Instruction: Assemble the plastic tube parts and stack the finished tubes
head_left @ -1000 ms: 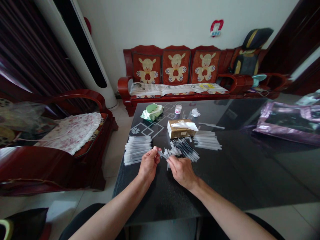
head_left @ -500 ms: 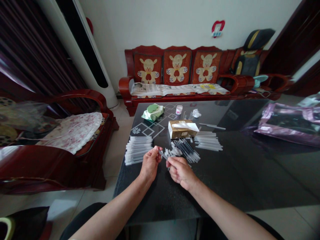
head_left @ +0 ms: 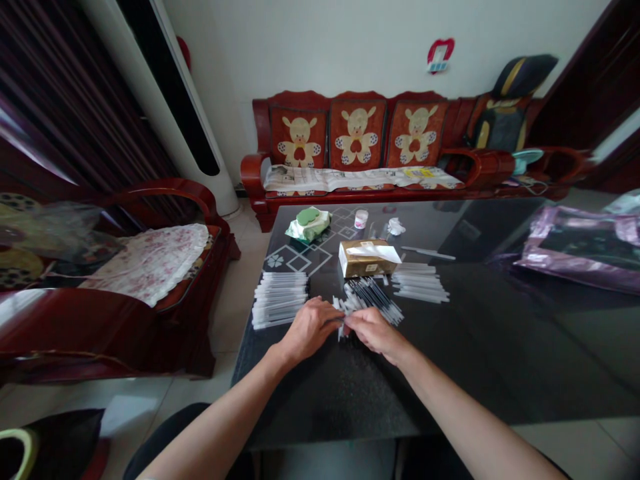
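Note:
Both hands meet over the near middle of the black table. My left hand point(head_left: 311, 328), palm down, pinches a slim pen point(head_left: 340, 319), mostly covered by the fingers. The closed fingers of my right hand point(head_left: 376, 331) grip the pen's other end. Just beyond them lie loose small white pieces that look like pen caps point(head_left: 353, 298) and a bundle of dark pen refills point(head_left: 376, 300). Left of my left hand is a row of white translucent pens point(head_left: 279, 299). A second stack of white pen barrels point(head_left: 421, 283) rests to the right.
A gold tissue box point(head_left: 367, 265) stands behind the refills on the table point(head_left: 450, 360). Farther back are a green wipes pack point(head_left: 308, 227), a small white cup point(head_left: 361, 219) and crumpled tissue point(head_left: 396, 227). A purple-edged plastic bag point(head_left: 575, 250) lies at the right.
My hands have drawn closer together, hiding most of the pen that showed between them. My left hand has turned palm down and shifted right; the view has moved slightly.

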Available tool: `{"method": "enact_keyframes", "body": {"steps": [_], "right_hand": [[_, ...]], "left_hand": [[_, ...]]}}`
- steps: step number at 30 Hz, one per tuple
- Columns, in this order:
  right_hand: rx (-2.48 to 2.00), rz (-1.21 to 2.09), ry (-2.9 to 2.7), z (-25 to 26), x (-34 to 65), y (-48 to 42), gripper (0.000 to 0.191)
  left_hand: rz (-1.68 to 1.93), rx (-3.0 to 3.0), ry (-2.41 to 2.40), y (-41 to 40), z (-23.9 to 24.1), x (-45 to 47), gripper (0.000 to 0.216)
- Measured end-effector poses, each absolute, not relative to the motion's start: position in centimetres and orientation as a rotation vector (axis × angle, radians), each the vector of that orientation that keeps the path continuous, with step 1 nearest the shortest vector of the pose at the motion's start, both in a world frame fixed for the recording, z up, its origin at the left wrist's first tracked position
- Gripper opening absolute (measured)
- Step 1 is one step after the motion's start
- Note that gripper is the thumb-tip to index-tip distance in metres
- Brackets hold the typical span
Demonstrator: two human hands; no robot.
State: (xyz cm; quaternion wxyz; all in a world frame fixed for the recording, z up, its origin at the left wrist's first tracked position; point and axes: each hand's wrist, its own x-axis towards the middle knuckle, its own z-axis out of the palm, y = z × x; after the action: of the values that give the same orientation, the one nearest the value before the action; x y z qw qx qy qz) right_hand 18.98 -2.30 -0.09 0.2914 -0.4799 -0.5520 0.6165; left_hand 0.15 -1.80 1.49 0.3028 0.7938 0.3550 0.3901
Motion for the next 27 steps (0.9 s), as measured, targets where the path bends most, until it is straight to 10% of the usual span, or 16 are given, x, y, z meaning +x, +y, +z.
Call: {"method": "enact_keyframes", "body": {"steps": [27], "right_hand": [[-1.580, 1.137, -1.605, 0.3, 23.8, 0.3, 0.027]], "left_hand": [[0.421, 2.506, 1.853, 3.0, 1.1, -10.7, 0.019]]}}
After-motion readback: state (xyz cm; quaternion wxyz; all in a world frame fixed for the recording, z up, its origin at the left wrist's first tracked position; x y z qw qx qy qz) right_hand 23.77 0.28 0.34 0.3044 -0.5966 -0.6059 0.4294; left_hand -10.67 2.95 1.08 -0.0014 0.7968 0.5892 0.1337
